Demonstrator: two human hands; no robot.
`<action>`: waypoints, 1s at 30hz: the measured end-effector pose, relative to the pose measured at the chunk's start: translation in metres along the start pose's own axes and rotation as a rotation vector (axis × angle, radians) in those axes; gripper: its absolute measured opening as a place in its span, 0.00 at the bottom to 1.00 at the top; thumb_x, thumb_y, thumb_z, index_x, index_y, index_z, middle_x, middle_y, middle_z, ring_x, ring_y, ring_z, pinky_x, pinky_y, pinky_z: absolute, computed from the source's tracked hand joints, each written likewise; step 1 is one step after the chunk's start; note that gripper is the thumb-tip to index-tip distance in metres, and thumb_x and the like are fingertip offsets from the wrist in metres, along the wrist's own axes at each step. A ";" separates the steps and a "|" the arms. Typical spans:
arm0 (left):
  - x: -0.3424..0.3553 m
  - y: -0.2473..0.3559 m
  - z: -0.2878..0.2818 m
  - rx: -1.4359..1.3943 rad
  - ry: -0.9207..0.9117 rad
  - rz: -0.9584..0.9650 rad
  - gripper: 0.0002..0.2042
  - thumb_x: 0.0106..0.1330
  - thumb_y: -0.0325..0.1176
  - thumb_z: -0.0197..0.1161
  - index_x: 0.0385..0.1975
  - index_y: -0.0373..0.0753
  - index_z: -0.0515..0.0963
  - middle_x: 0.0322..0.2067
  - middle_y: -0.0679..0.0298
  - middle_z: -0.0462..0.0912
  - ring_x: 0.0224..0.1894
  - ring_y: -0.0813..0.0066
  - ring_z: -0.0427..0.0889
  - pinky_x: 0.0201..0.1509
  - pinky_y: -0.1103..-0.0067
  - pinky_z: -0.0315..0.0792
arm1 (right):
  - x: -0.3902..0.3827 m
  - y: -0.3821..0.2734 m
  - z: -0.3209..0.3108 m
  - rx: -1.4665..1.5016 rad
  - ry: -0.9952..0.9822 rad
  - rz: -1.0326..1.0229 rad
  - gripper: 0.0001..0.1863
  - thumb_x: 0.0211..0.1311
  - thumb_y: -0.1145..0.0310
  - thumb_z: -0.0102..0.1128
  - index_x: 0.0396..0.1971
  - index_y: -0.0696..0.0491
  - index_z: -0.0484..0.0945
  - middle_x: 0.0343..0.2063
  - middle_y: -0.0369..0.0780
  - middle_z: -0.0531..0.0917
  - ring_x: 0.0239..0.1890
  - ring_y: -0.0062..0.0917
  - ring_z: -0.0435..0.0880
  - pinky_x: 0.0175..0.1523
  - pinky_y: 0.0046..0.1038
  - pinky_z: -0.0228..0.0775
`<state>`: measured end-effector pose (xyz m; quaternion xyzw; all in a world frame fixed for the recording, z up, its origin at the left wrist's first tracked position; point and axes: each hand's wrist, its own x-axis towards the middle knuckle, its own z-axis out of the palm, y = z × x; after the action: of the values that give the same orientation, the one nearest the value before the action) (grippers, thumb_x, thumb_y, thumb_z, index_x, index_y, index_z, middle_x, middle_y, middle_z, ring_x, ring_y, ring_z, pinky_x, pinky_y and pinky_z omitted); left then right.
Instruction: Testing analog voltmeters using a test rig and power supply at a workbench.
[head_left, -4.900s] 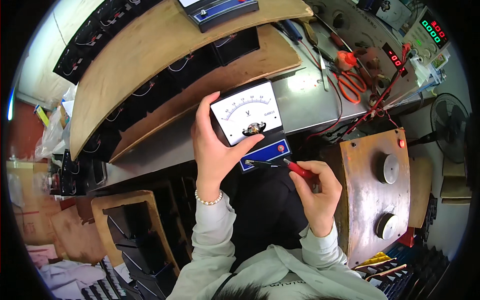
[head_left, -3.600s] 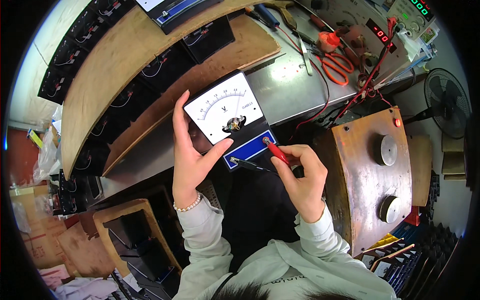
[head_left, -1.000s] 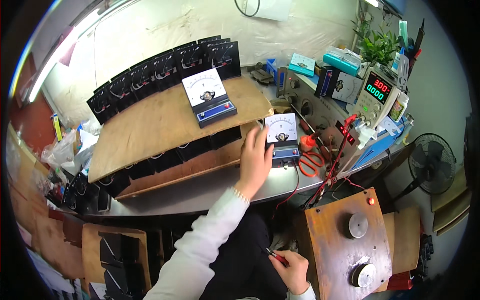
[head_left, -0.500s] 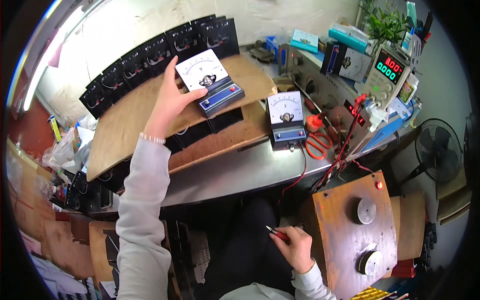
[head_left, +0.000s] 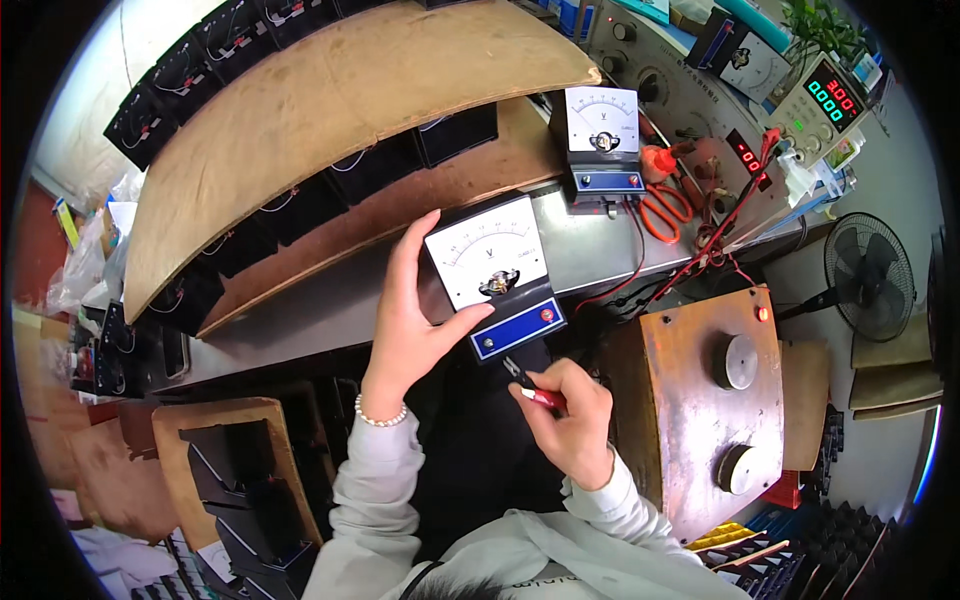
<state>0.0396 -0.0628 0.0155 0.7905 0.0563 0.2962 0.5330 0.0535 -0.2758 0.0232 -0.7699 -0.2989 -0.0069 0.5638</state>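
An analog voltmeter [head_left: 488, 240] with a white dial, black case and blue terminal strip is tilted up in my left hand [head_left: 405, 325], fingers along its left side and thumb on the lower front. My right hand [head_left: 570, 420], just below the meter's terminals, is closed on test clips [head_left: 540, 397], one red and one black, the black one pointing up toward the strip. A second voltmeter [head_left: 602, 125] stands on the steel bench beside orange-handled scissors [head_left: 668, 220].
A two-level plywood rack [head_left: 360, 85] holds rows of black meter cases. At right are a power supply [head_left: 812, 135] with red leads, a wooden box [head_left: 705, 410] with two metal knobs and a fan [head_left: 866, 275]. More cases [head_left: 225, 455] lie lower left.
The earlier held meter was set on the bench; my left hand then took another from the upper board and brought it down. My right hand has risen with the clips toward it.
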 end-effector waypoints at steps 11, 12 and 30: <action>0.001 0.002 -0.007 0.176 -0.117 0.019 0.52 0.55 0.25 0.76 0.77 0.42 0.47 0.61 0.50 0.73 0.64 0.62 0.74 0.67 0.68 0.67 | 0.004 -0.001 0.012 0.086 0.012 0.219 0.17 0.50 0.73 0.80 0.36 0.56 0.79 0.27 0.35 0.81 0.26 0.16 0.79 0.29 0.20 0.71; 0.001 0.002 -0.007 0.176 -0.116 0.017 0.52 0.55 0.25 0.76 0.77 0.42 0.47 0.61 0.50 0.73 0.64 0.62 0.74 0.67 0.68 0.67 | -0.002 -0.001 0.010 0.286 0.062 0.360 0.17 0.53 0.77 0.78 0.39 0.56 0.78 0.32 0.32 0.80 0.32 0.12 0.77 0.35 0.16 0.70; 0.001 0.003 -0.004 0.047 -0.158 -0.086 0.53 0.58 0.18 0.71 0.78 0.47 0.41 0.65 0.51 0.67 0.65 0.63 0.73 0.66 0.68 0.71 | 0.036 0.011 -0.018 -0.239 0.134 0.038 0.11 0.50 0.74 0.76 0.25 0.58 0.78 0.21 0.42 0.78 0.22 0.34 0.78 0.28 0.30 0.69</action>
<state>0.0377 -0.0603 0.0195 0.8205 0.0548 0.2084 0.5294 0.0935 -0.2772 0.0329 -0.8348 -0.2428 -0.0832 0.4870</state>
